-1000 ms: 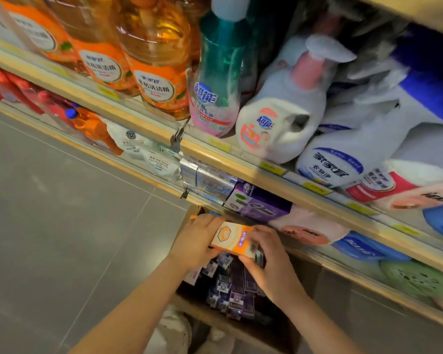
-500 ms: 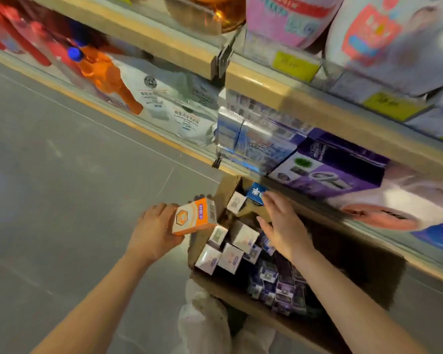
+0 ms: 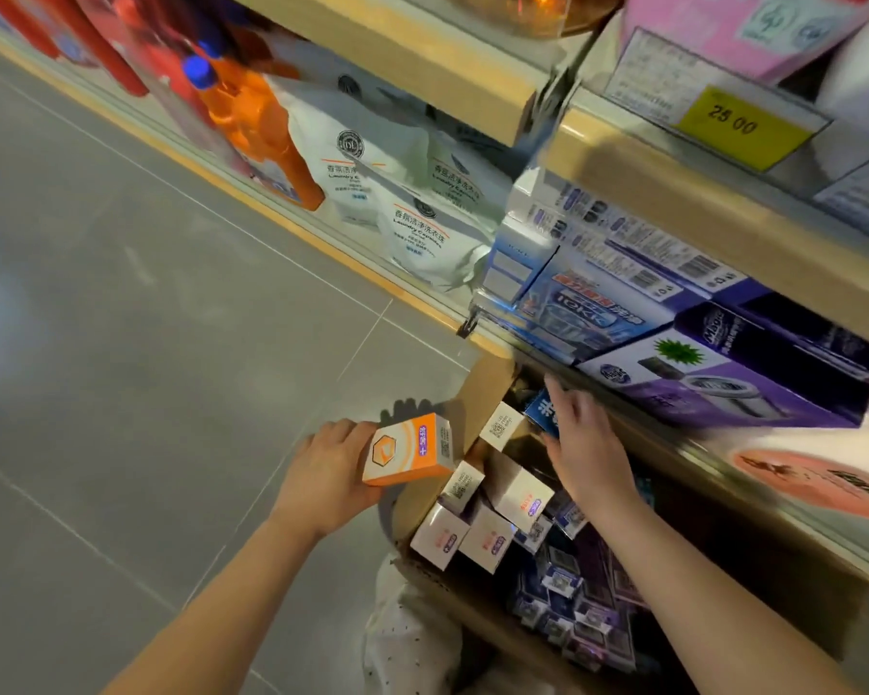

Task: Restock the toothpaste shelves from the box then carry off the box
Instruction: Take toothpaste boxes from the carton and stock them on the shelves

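Over box [image 3: 477,393], left hand [image 3: 329,474] grips one carton [image 3: 406,448].

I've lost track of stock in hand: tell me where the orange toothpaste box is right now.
In the head view the orange toothpaste box sits low centre, gripped by the left hand over the floor, just left of the cardboard box.

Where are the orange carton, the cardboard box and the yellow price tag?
orange carton [image 3: 406,449], head view, front face.
cardboard box [image 3: 485,393], head view, left flap.
yellow price tag [image 3: 738,126], head view, centre.
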Action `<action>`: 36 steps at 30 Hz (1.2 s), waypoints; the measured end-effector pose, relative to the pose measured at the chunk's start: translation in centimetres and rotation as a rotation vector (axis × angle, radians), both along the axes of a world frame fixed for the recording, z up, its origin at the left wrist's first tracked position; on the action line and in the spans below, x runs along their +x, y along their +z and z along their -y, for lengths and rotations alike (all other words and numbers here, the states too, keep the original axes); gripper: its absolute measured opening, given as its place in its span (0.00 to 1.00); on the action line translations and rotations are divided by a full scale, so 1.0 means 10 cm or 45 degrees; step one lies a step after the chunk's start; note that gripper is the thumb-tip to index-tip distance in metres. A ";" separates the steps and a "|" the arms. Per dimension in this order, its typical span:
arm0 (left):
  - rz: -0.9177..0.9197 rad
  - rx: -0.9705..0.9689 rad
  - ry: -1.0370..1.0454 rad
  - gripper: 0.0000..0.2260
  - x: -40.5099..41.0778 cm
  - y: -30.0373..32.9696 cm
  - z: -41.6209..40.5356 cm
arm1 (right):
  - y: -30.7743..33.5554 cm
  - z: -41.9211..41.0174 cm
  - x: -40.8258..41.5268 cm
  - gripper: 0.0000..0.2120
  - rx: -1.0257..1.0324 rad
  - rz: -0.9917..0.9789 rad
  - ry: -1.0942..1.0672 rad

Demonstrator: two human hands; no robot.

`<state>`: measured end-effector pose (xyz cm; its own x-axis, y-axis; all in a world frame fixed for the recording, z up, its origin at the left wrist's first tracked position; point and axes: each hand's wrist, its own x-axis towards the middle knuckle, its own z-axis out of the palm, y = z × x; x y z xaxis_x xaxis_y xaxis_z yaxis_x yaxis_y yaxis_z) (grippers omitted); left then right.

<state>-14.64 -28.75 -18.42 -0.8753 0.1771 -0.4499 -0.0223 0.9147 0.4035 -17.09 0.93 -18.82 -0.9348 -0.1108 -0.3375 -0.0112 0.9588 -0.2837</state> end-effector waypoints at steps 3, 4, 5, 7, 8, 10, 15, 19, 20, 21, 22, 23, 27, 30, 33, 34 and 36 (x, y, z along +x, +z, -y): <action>0.013 -0.014 0.012 0.27 0.01 0.39 0.05 | 0.44 -0.09 -0.03 0.32 -0.058 0.055 -0.050; 0.024 -0.026 0.021 0.28 0.00 0.58 0.06 | 0.65 -0.14 -0.04 0.31 -0.071 0.066 -0.064; 0.033 -0.042 0.028 0.28 -0.01 0.79 0.07 | 0.88 -0.18 -0.02 0.30 -0.085 0.074 -0.078; 0.023 -0.065 0.037 0.28 -0.01 1.28 0.08 | 1.40 -0.21 0.03 0.29 -0.099 0.070 -0.090; 0.003 -0.078 0.034 0.28 0.00 1.56 0.07 | 1.67 -0.21 0.06 0.28 -0.109 0.065 -0.100; -0.041 -0.086 0.040 0.27 0.05 2.10 0.06 | 2.24 -0.19 0.14 0.27 -0.163 0.082 -0.125; -0.142 -0.176 0.139 0.27 0.57 3.43 0.16 | 3.50 -0.06 0.36 0.26 -0.341 0.097 -0.129; -0.214 -0.227 0.381 0.27 1.14 4.17 0.41 | 4.14 0.23 0.48 0.24 -0.434 -0.060 0.097; -0.222 -0.218 0.448 0.28 1.29 4.30 0.49 | 4.27 0.33 0.49 0.24 -0.469 -0.023 0.140; -0.240 -0.218 0.506 0.28 1.44 4.42 0.58 | 4.42 0.46 0.49 0.24 -0.506 0.048 0.157; -0.250 -0.230 0.567 0.28 1.59 4.53 0.67 | 4.54 0.59 0.49 0.25 -0.548 0.087 0.195; -0.242 -0.254 0.624 0.29 1.72 4.64 0.76 | 4.64 0.72 0.49 0.25 -0.583 0.089 0.238; -0.206 -0.377 0.761 0.32 2.24 5.12 1.18 | 5.08 1.35 0.54 0.25 -0.785 0.135 0.362; -0.260 -0.453 0.878 0.33 2.63 5.44 1.54 | 5.39 1.88 0.63 0.25 -0.886 0.126 0.486; -0.313 -0.498 1.015 0.33 3.04 5.74 1.91 | 5.68 2.48 0.77 0.25 -0.965 0.127 0.614; -0.317 -0.529 1.050 0.34 3.19 5.83 2.05 | 5.77 2.71 0.82 0.25 -0.993 0.130 0.657; -0.303 -0.570 1.122 0.35 3.52 6.01 2.31 | 6.00 3.17 0.98 0.27 -1.068 0.131 0.720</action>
<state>20.55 -51.86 41.64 -0.6886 -0.7162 -0.1135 -0.7251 0.6798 0.1100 -7.28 -30.78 41.16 -0.6425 -0.7659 -0.0234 -0.3391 0.3115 -0.8877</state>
